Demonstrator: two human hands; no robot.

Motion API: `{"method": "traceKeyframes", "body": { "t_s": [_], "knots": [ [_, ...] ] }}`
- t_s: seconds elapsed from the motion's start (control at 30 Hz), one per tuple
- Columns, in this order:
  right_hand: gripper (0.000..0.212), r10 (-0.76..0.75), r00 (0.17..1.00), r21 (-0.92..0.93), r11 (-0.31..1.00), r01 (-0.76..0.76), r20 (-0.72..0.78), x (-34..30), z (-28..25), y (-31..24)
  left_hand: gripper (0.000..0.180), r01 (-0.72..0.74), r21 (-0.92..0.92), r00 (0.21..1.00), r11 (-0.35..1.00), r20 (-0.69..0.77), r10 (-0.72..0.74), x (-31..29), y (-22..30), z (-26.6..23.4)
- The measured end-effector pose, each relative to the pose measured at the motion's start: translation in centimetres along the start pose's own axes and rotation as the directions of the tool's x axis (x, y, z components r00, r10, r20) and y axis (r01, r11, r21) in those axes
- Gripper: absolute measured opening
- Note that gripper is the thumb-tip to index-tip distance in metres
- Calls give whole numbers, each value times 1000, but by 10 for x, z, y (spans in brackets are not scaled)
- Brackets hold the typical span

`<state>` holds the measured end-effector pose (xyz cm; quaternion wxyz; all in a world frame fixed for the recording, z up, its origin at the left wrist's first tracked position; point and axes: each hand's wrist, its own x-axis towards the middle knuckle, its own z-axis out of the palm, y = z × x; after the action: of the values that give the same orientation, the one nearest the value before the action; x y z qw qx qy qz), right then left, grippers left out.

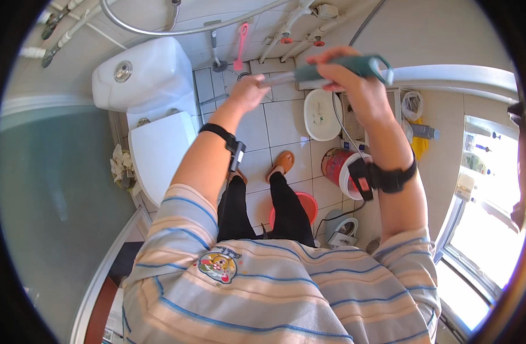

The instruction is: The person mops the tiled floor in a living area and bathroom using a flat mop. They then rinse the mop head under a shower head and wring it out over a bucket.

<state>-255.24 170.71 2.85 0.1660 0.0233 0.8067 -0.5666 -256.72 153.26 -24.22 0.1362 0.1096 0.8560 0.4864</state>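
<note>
Both of my hands hold a long-handled tool with a dark green grip (pixel 310 73) and a thin metal shaft; it slants across in front of me above the tiled floor. My right hand (pixel 354 86) is closed round the green grip, whose looped end sticks out to the right. My left hand (pixel 249 93) is closed on the shaft, lower and to the left. A short grey bar (pixel 214 100) shows just beyond the left hand; I cannot tell whether it belongs to the tool. The working end cannot be made out.
A white toilet (pixel 163 152) stands at the left, beside a glass panel (pixel 57 206). At the right are a white basin (pixel 322 114), a red-patterned bucket (pixel 335 165) and a rack. A red basin (pixel 307 207) lies behind my feet. Brushes (pixel 240 49) hang on the far wall.
</note>
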Motion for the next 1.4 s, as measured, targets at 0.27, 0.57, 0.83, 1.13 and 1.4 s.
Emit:
{"method": "traceKeyframes", "body": {
  "t_s": [0.27, 0.57, 0.83, 1.13, 1.4],
  "knots": [
    [16, 65, 936, -47, 995, -87, -347, -120, -55, 10, 30, -90, -10, 876, 996, 475, 84, -2, 100, 86],
    [20, -113, 970, 142, 979, 145, -214, -166, -64, 44, 18, -93, 15, 988, 996, 127, 91, -81, 82, 115],
    [27, -97, 843, 6, 993, 118, -529, -263, -87, 151, 32, -163, 201, 960, 966, -193, 202, -66, 84, 156],
    [20, 640, 665, 520, 745, -417, -385, -355, -129, 521, 31, 81, -152, 921, 985, -366, -132, -92, 95, 122],
    [22, 541, 654, -578, 334, -744, -530, -322, -204, 857, 28, 102, -147, 928, 984, -341, -147, -119, 78, 94]
  ]
}}
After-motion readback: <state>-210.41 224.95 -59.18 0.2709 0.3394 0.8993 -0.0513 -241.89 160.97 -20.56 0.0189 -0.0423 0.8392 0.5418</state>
